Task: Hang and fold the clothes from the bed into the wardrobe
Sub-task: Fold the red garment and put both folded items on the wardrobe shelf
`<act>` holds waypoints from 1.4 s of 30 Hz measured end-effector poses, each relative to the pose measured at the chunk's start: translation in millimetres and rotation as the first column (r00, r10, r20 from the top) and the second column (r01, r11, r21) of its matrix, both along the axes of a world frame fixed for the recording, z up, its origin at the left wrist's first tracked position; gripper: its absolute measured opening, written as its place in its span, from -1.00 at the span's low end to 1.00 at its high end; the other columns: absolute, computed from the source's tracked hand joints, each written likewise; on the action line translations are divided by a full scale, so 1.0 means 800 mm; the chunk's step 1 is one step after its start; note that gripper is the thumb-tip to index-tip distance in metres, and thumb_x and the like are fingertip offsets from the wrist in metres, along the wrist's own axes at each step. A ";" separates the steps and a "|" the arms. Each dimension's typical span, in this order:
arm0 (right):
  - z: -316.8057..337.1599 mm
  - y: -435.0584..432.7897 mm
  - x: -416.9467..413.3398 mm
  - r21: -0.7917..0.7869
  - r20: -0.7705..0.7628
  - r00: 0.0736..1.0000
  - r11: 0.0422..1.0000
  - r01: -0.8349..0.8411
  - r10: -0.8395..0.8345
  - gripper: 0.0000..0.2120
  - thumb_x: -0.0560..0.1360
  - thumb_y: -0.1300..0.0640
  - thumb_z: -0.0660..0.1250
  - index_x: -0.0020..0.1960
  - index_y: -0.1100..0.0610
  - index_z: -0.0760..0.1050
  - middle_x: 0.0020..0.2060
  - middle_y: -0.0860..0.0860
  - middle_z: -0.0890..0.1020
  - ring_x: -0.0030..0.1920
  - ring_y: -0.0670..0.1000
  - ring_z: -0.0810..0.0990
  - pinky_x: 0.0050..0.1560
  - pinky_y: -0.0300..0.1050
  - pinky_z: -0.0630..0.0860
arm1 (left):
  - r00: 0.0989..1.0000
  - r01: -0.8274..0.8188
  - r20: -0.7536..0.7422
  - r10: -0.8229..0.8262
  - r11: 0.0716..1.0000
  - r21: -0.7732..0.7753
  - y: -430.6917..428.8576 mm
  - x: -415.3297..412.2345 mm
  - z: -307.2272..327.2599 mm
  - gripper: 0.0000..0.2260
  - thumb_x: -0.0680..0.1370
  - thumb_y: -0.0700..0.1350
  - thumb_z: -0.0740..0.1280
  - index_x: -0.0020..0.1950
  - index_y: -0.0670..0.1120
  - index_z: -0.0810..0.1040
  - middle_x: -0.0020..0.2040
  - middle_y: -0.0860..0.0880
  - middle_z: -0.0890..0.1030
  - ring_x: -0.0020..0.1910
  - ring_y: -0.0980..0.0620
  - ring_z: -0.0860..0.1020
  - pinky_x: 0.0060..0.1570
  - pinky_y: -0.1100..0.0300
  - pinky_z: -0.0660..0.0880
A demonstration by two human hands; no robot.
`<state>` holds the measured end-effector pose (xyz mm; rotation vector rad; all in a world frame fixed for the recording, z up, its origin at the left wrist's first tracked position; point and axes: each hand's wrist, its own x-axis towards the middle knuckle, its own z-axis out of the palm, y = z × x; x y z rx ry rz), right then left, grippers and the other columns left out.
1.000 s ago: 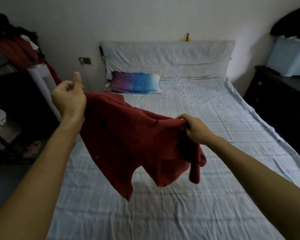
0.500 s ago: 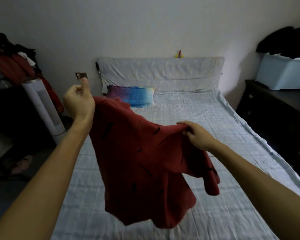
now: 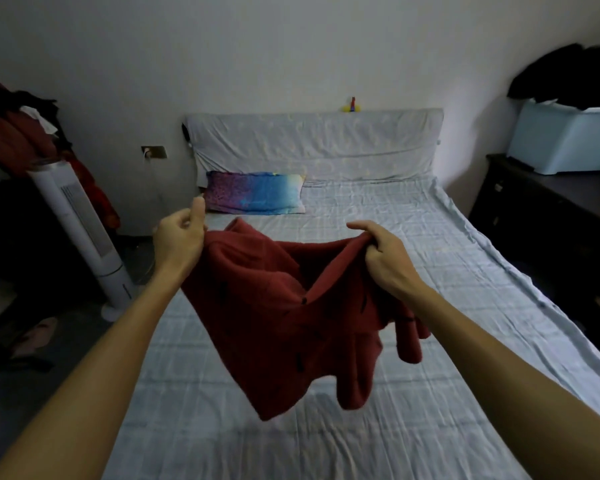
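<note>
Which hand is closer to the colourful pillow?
Left. The left hand is by the near left corner of the pillow; the right hand is farther away, off to its right.

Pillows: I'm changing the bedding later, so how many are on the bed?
1. The blue-and-purple pillow lies at the head of the bed, toward the picture's left. None seems hidden.

**Home bedroom**

Double bed point(image 3: 413, 220), pale checked sheet, under and beyond the left fingers point(image 3: 184, 221) and right fingers point(image 3: 361, 226). Gradient pillow point(image 3: 255, 197) just past the left fingers, covered headboard point(image 3: 312, 143) behind it. Tower fan point(image 3: 80, 216) and heaped clothes point(image 3: 7, 140) left of them. Dark dresser point(image 3: 534, 220) carrying a storage box point(image 3: 568, 143) right of the right fingers.
</note>
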<state>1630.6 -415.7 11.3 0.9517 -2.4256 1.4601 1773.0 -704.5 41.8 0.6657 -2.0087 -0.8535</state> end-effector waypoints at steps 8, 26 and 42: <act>0.011 -0.019 -0.013 0.039 -0.043 0.999 0.999 -0.004 0.006 -0.43 0.37 0.42 0.07 0.22 -0.03 0.51 -0.14 0.04 0.62 -0.23 -0.01 0.55 -0.16 -0.13 0.50 | 0.890 0.088 0.439 -0.122 0.991 0.098 0.012 -0.017 -0.070 -0.42 0.50 0.36 0.08 -0.36 -0.13 0.45 -0.38 -0.08 0.52 -0.27 -0.12 0.51 -0.29 0.07 0.32; -0.016 0.083 -0.067 0.230 -0.153 0.979 0.959 0.168 -0.135 -0.49 0.38 0.45 0.11 0.14 0.02 0.56 0.04 -0.07 0.61 0.11 -0.06 0.55 0.12 -0.37 0.33 | 0.995 -0.009 0.099 0.010 1.000 -0.009 -0.009 -0.045 -0.054 -0.79 0.35 -0.37 0.28 -0.09 -0.13 0.52 -0.23 -0.07 0.56 -0.22 -0.06 0.52 -0.22 0.13 0.44; -0.031 0.072 -0.062 0.123 -0.037 0.973 0.966 0.229 -0.226 -0.52 0.36 0.44 0.10 0.07 0.10 0.61 0.02 -0.03 0.63 0.05 -0.12 0.51 0.12 -0.31 0.33 | 0.961 -0.019 0.262 -0.088 0.924 0.382 -0.039 -0.026 0.032 -0.73 0.47 -0.41 0.18 0.07 -0.25 0.57 -0.11 -0.16 0.62 -0.22 -0.07 0.57 -0.28 0.15 0.51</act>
